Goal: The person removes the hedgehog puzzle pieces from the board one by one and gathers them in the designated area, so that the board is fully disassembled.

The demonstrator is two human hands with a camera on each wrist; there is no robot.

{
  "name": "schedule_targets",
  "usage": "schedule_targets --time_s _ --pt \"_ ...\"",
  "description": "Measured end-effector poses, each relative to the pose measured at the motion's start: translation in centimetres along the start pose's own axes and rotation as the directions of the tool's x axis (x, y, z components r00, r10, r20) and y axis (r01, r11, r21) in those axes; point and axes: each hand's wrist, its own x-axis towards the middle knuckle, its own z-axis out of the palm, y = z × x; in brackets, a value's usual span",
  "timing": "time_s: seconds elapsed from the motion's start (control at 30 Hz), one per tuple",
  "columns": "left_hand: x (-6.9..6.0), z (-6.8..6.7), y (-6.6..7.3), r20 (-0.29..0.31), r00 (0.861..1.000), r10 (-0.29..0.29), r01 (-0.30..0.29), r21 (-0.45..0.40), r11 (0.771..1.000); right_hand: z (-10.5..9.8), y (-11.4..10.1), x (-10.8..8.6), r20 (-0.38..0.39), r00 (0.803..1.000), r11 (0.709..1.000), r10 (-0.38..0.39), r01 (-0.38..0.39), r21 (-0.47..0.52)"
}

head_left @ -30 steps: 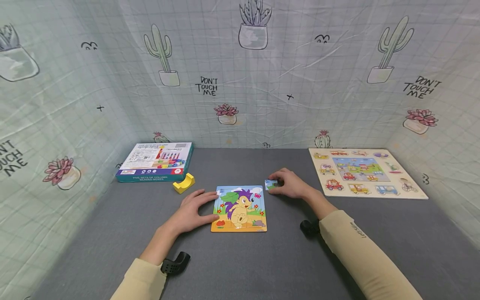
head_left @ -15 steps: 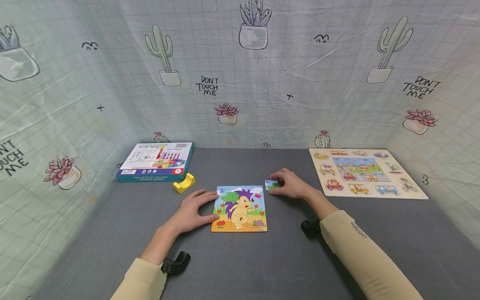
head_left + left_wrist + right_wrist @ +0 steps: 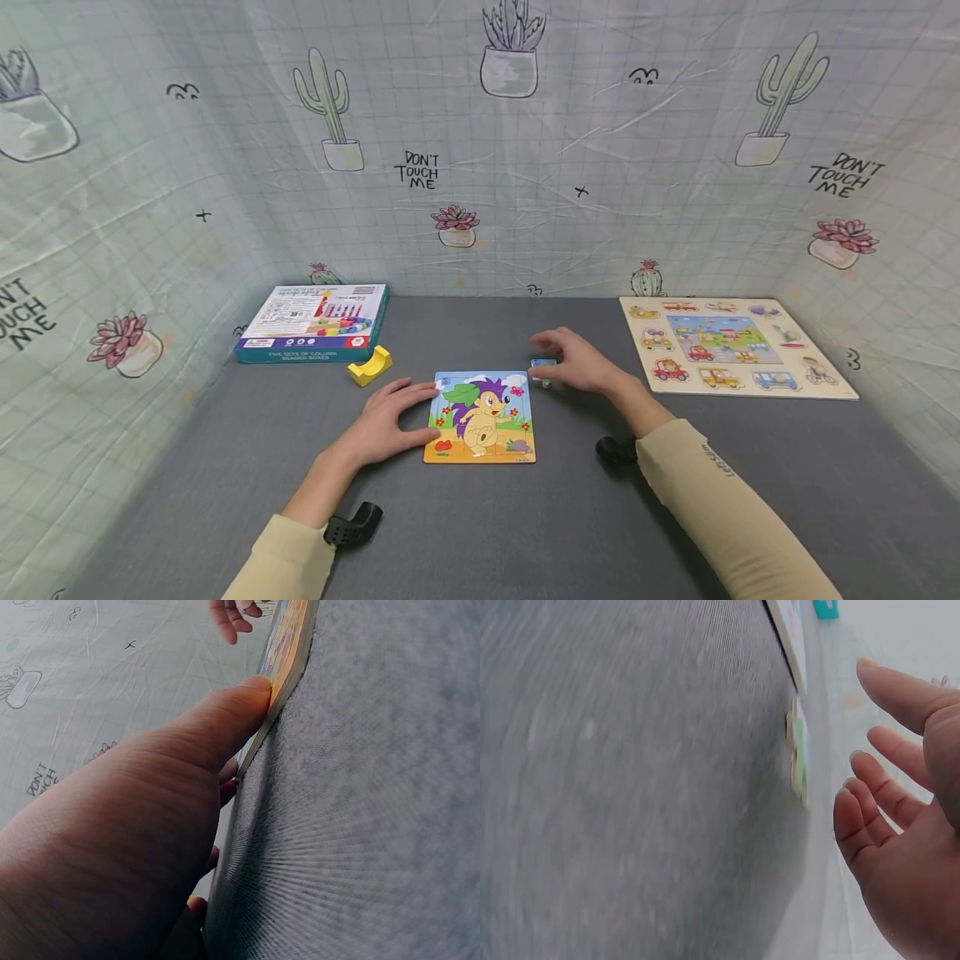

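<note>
Fingers of the right hand (image 3: 577, 367) are spread wide, thumb apart from the rest, gripping nothing; they hang over small puzzle pieces (image 3: 800, 759), blue and green, lying flat on the table just off the far right corner of the hedgehog puzzle (image 3: 481, 418). The pieces overlap in the right wrist view and are too blurred to count. The left hand (image 3: 378, 429) has thumb and fingertips well apart, holding nothing between them: the thumb touches the hedgehog puzzle's left edge near its lower half, the fingers rest by its far left corner.

That puzzle sits a little past the middle of the grey table (image 3: 480, 533). Its board looks nearly square, so I can tell no long axis. The hedgehog stands upright as the person sees it, its nose to the right, the orange edge toward the person and the blue edge toward the table's far edge.

A broad stretch of table lies before the orange edge, and a narrower strip beyond the blue one. In the table's far left corner lies a bead box (image 3: 311, 325), a yellow block (image 3: 370, 367) by its near right corner. A vehicle puzzle (image 3: 660, 342) fills the far right corner, its long side running left to right.
</note>
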Motion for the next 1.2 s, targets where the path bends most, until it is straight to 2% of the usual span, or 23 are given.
schedule_targets --time_s 0.4,0.83,1.2 --pt "0.1 0.0 0.0 0.003 1.0 -0.002 0.002 -0.005 1.0 1.9 -2.6 0.8 0.009 0.998 0.998 -0.055 0.055 0.018" --pt "0.0 -0.1 0.1 -0.003 1.0 0.003 -0.003 -0.016 1.0 4.4 -4.9 1.8 0.075 0.995 0.998 -0.064 0.063 0.027" --pt "0.0 -0.2 0.1 0.004 1.0 0.014 -0.014 -0.017 1.0 5.6 -5.9 1.9 0.112 0.992 0.994 -0.057 0.068 -0.091"
